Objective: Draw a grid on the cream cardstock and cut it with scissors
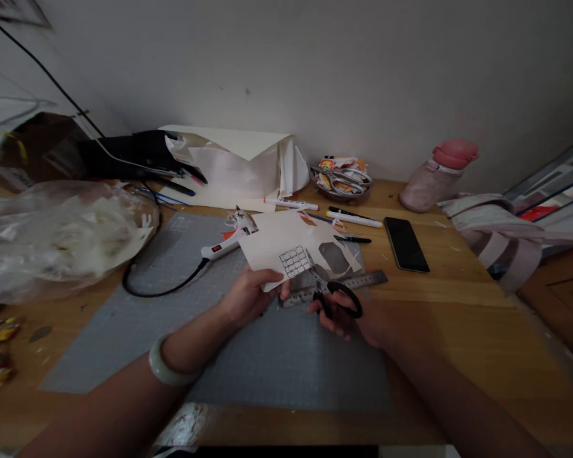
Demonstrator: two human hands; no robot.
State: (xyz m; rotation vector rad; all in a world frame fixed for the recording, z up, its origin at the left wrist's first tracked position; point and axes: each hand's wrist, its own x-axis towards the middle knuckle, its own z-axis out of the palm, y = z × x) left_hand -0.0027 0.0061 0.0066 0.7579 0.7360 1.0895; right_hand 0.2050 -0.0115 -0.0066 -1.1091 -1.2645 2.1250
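Note:
My left hand (253,294) pinches the lower edge of a sheet of white paper (267,242), thumb on top. A black-inked grid of rounded cells (295,261) is drawn near the paper's lower right. In my right hand (346,321) is a pair of scissors (344,300) with black handles, fingers through the loops. The blades point up and left at the paper's edge beside the grid; how far they are apart I cannot tell. Under the hands lies a steel ruler (370,278). A paper piece with a rounded cut-out (356,259) lies just beyond the scissors.
A grey cutting mat (138,343) covers much of the wooden table. Behind the paper lies a white glue gun (226,245) with a black cord. A phone (405,245), markers (353,219), a bowl (341,197), a pink-lidded bottle (423,184) and a plastic bag (62,238) stand around.

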